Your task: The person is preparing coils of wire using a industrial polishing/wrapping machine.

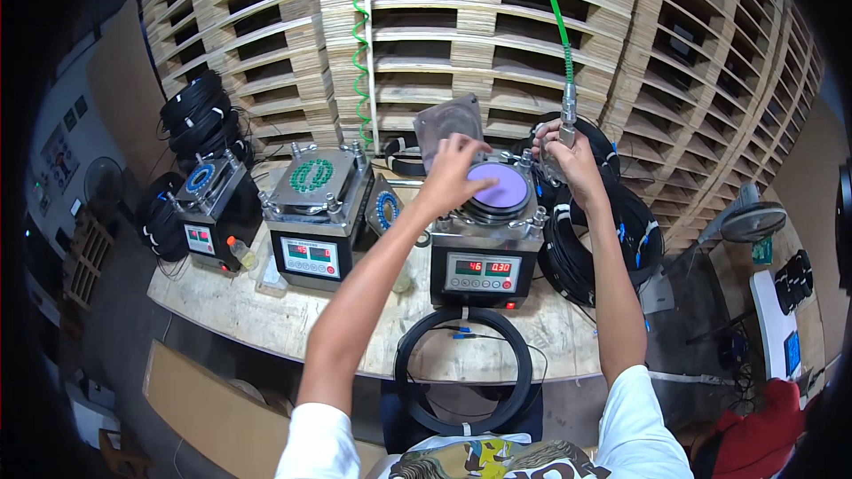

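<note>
My right hand (pixel 568 153) is wrapped around a metal air nozzle (pixel 567 120), fingers pressed together on its body. The nozzle stands upright, long axis vertical, tip pointing down toward the right rear edge of the machine in front of me; a straight green hose (pixel 556 9) runs up from its top and out of view. My left hand (pixel 453 170) rests with fingers curled and bunched on the left rim of a round purple pad (pixel 504 186); I cannot tell whether it pinches anything. The pad lies flat on top of the nearest polishing machine (pixel 484 253), whose grey square lid plate (pixel 448 124) stands tilted up behind my left hand.

The machine's front has a pale rectangular panel with two red-lit displays (pixel 482 269) above a row of small buttons. To the left stand a second machine (pixel 311 213) with a ring of green pieces on its plate and a third machine (pixel 209 208) with a blue ring, each with a like panel. A small bottle with an orange cap (pixel 240 253) lies between them.

Coils of black cable (pixel 603 239) sit just right of my machine, one loop (pixel 463 372) hangs at the front of the worn wooden desk (pixel 266 310). Stacked wooden pallets (pixel 497 44) wall the back, a coiled green hose (pixel 362 44) hanging before them.
</note>
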Action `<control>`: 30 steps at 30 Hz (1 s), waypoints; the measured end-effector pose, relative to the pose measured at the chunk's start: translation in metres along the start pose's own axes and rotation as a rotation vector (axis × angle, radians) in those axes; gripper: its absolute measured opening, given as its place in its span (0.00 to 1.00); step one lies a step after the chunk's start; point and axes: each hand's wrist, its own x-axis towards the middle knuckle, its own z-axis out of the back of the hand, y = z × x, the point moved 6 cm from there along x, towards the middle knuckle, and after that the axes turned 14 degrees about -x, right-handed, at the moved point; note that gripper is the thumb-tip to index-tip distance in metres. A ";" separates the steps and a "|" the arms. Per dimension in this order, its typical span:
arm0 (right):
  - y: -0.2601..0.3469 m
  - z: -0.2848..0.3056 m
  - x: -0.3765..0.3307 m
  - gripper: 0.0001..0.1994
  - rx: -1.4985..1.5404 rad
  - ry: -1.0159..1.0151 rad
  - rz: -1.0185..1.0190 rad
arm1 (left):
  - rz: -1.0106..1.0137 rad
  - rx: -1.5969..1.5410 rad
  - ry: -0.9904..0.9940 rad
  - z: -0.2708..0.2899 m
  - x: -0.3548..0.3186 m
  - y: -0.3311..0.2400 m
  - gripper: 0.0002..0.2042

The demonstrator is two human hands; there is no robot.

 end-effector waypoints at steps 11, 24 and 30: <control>0.026 0.020 -0.054 0.08 0.009 0.064 -0.048 | -0.128 0.349 0.526 -0.067 -0.003 0.027 0.32; 0.015 0.023 -0.072 0.08 0.125 0.032 -0.038 | -0.420 0.623 0.526 -0.062 -0.005 -0.025 0.14; -0.008 -0.008 -0.063 0.08 0.097 0.018 -0.047 | -0.113 0.341 0.301 -0.035 -0.021 -0.026 0.27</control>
